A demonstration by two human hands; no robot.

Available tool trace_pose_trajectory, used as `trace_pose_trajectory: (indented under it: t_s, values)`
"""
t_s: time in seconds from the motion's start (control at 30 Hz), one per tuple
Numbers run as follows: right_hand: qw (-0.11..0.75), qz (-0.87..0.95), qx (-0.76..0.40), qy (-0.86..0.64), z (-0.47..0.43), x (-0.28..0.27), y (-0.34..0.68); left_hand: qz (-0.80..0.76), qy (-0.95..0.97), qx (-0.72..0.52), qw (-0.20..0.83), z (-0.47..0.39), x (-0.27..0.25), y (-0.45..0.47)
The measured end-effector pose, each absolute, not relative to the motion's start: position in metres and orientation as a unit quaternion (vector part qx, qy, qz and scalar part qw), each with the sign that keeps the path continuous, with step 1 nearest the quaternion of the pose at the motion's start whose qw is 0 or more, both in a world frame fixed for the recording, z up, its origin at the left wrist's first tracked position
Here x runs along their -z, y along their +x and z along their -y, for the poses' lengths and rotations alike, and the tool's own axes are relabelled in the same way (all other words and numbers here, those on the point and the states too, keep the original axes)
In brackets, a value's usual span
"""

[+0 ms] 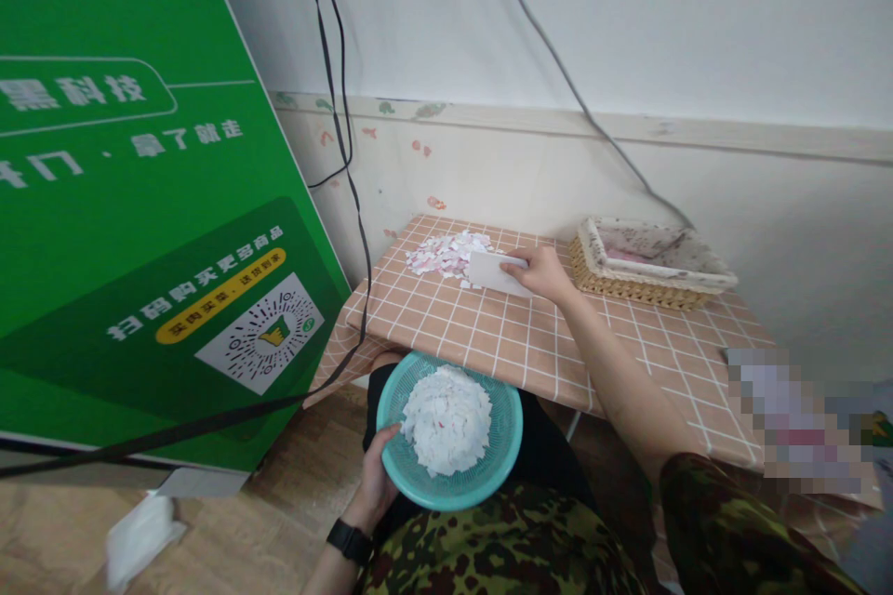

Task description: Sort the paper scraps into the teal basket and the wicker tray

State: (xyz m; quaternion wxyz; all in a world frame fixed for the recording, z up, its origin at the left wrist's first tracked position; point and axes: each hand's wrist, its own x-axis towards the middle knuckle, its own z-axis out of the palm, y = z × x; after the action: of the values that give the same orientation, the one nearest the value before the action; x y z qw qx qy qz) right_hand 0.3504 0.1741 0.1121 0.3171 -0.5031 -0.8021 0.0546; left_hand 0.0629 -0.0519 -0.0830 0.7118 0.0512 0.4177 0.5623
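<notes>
A teal plastic colander (508, 456) rests at my lap, below the table edge. Many small torn paper scraps (446, 418) lie heaped inside it. My left hand (380, 474) grips its left rim, thumb over the edge, with a dark watch on the wrist. Over the table, my right hand (540, 271) pinches a flat white card (492, 271) by its right end. The card's left end touches or overlaps a loose pile of white and pinkish paper scraps (443, 253) on the checked cloth; exact contact is hard to make out.
The table (460, 325) has a brown checked cover. A cloth-lined wicker basket (648, 293) stands near the wall at right. A large green machine (139, 204) stands at left, with a black strap (360, 279) hanging in front. A white bag (139, 539) lies on the floor.
</notes>
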Motion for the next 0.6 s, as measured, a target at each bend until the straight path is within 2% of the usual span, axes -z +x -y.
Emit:
trace_pose_trajectory:
  t_s: [0.33, 0.6]
  values:
    - [0.329, 0.802, -0.105, -0.488, -0.174, -0.1114, 0.3516, -0.403, 0.043, -0.562, 0.721, 0.0515, 0.0873, 0.0616]
    - [0.36, 0.779, -0.098, -0.504, -0.1756, -0.1071, 0.3467, -0.412, 0.05, -0.559, 0.718, 0.0522, 0.0846, 0.0617]
